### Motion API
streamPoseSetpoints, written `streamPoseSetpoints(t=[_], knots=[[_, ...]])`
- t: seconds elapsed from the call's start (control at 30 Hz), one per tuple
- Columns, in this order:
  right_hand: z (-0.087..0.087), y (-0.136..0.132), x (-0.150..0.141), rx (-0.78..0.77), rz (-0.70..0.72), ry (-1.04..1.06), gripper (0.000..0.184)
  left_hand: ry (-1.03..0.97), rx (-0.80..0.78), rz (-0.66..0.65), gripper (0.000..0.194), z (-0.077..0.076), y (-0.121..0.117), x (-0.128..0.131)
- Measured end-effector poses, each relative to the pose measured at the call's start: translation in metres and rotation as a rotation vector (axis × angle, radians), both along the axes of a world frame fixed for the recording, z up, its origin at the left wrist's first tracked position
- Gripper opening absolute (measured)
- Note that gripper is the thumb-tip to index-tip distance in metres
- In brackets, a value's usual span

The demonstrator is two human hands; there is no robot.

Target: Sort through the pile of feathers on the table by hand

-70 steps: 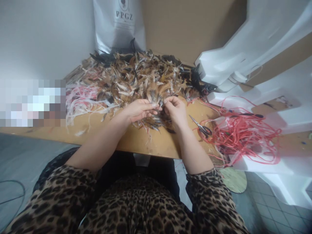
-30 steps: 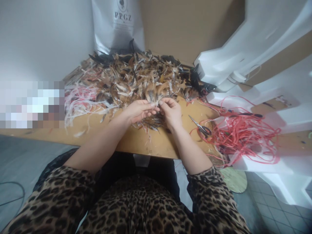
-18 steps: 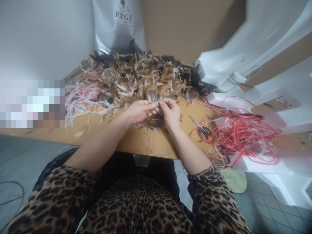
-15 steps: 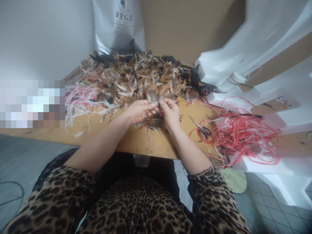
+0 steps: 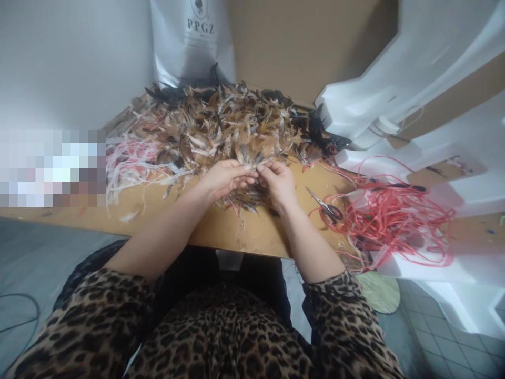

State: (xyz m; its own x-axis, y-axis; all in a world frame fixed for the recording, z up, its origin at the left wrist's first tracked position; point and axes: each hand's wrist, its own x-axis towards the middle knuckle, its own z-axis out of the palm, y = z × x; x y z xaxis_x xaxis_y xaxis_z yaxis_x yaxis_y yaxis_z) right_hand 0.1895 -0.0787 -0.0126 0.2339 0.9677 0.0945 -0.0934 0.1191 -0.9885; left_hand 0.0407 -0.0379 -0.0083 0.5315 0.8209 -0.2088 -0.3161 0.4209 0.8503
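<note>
Between my two hands is a small bunch of brown and grey feathers [image 5: 252, 153], its tips fanned away from me. My left hand [image 5: 229, 178] pinches the base of the bunch between thumb and forefinger, the other fingers curled below. Right beside it, my right hand [image 5: 277, 181] is closed at the same base, thumb against forefinger. A large pile of brown, white and black feathers [image 5: 221, 118] lies just behind the hands. More loose feathers [image 5: 248, 199] lie on the table under them, partly covered by my fingers.
Scissors [image 5: 325, 203] lie on the table [image 5: 221, 231] right of my hands. Beyond them is a tangle of red strips [image 5: 394, 221] by white foam pieces [image 5: 418, 142]. White and pink strips [image 5: 132, 158] lie at left. A silvery bag [image 5: 193, 52] stands behind the pile.
Both hands stay at the feather bunch. My right hand shifted left against my left fingertips, and has now turned slightly, its fingers flatter. More of the fanned feathers shows between the hands.
</note>
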Motion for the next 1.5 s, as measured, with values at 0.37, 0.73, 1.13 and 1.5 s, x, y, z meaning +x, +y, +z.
streamPoseSetpoints(t=[0.37,0.73,1.13,1.5], knots=[[-0.005,0.002,0.002,0.006,-0.004,-0.016,0.039,0.032,0.034,0.032,0.012,0.001,0.0,0.0],[-0.009,0.003,0.013,0.212,-0.001,-0.338,0.024,0.061,-0.006,-0.024,0.012,0.001,-0.001,0.001],[0.0,0.0,0.017,0.089,0.085,-0.217,0.026,0.082,0.02,-0.058,0.008,0.004,-0.004,0.001],[0.004,-0.003,0.01,0.016,0.1,-0.02,0.033,0.053,0.054,0.022,0.01,-0.001,0.001,0.0]])
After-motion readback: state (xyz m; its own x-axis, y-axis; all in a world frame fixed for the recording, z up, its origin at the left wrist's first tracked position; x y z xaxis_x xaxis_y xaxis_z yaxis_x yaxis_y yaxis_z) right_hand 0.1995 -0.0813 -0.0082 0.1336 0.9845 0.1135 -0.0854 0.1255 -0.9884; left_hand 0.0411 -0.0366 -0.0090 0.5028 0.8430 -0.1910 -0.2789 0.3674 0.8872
